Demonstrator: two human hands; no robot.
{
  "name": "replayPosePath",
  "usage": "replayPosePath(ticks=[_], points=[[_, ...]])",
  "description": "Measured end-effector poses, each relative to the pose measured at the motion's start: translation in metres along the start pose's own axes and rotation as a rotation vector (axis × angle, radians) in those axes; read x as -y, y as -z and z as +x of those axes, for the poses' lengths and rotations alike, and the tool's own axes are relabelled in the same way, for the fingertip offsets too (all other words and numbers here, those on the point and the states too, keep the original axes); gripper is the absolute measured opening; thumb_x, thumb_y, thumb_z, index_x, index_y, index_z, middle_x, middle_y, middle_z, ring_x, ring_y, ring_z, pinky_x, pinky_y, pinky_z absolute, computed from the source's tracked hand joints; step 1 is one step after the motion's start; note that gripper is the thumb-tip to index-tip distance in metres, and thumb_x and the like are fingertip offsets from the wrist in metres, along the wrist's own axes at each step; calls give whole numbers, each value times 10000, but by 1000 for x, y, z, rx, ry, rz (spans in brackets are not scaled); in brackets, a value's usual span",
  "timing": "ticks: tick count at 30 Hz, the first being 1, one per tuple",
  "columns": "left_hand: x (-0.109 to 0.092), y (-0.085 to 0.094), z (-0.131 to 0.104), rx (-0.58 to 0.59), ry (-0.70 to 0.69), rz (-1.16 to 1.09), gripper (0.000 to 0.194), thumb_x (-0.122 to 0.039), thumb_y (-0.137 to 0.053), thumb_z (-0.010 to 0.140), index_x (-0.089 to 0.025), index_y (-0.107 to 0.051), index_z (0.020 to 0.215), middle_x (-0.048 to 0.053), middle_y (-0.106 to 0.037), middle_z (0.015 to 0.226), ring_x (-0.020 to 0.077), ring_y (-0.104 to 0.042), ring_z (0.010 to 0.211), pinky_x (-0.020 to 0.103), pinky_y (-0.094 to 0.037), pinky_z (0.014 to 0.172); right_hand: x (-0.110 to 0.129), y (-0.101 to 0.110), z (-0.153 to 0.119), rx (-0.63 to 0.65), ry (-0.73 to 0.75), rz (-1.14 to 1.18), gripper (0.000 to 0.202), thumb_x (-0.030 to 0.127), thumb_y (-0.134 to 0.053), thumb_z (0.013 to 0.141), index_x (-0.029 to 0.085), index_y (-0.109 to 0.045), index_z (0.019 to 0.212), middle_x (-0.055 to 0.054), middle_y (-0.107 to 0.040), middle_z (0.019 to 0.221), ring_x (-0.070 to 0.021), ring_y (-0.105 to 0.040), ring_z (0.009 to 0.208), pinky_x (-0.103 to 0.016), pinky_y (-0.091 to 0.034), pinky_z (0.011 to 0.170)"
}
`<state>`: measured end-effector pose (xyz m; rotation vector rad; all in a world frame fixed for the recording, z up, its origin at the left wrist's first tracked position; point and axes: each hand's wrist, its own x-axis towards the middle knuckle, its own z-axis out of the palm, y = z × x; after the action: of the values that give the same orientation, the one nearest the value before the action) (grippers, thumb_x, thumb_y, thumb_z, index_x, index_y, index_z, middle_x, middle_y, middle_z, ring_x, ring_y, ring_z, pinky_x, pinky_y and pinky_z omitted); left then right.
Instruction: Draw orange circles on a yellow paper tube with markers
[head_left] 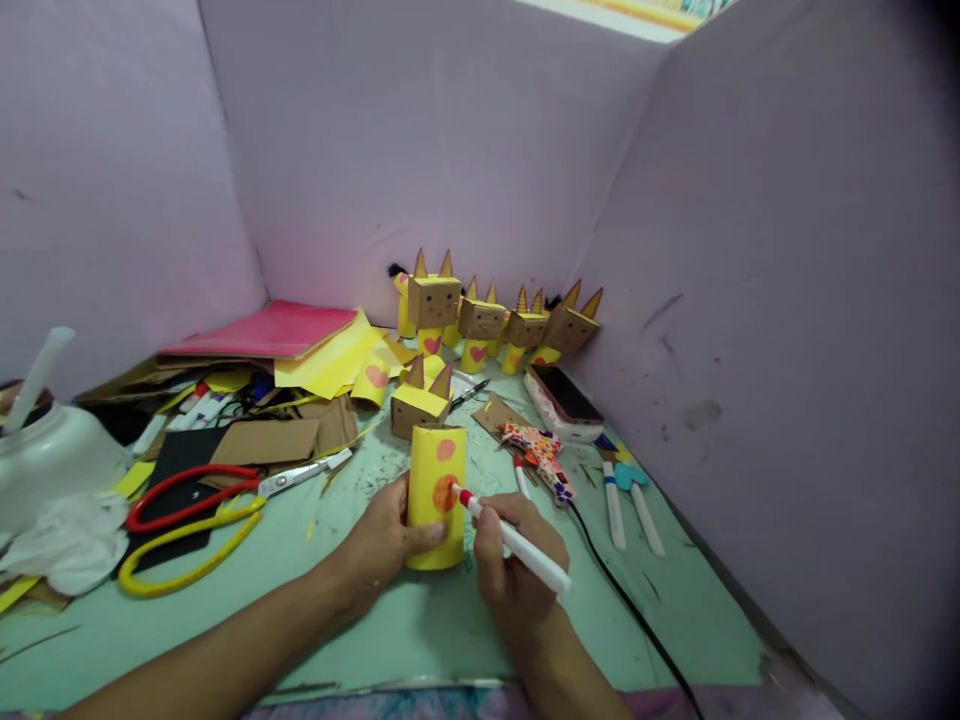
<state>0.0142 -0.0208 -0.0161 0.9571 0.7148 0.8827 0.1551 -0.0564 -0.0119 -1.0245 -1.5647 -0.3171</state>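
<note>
My left hand (382, 545) is wrapped round the side of a yellow paper-covered tube (427, 460), holding it upright near the table's front. Two orange-red spots show on the tube, one above the other. In my right hand (517, 555) is a white marker (536, 562) with a red end, its tip touching the lower, darker spot. Just behind the tube sits a small cardboard box head (420, 408) with a yellow top and two pointed ears.
Red-and-yellow scissors (195, 500), cardboard scraps (262, 442) and a pink sheet (277, 328) lie on the left. Several eared cardboard figures (435, 300) stand at the back. Right are a phone (566, 395), a patterned glue gun (536, 450) with a black cord, and markers (613, 505).
</note>
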Motion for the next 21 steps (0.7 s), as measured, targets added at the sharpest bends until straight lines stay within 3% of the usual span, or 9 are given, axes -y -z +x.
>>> replayPosePath(ticks=[17,21], points=[[-2,0,1,-37,9,-68,488,-237,-824,529,-139,-611,957,77,-685,886,207,-624,798,294,-498,700,-3,1,-6,17,-128,114,139,152,-474,828,182,-579,742,-6,-602,574,-132,-573,487,-230,-437,463],[-9,-2,0,-19,24,-107,493,-208,-814,534,-142,-611,978,73,-680,894,211,-621,809,303,-494,714,-3,-2,-8,-63,-308,311,116,180,-496,852,189,-596,793,15,-595,595,-113,-560,520,-222,-437,496]])
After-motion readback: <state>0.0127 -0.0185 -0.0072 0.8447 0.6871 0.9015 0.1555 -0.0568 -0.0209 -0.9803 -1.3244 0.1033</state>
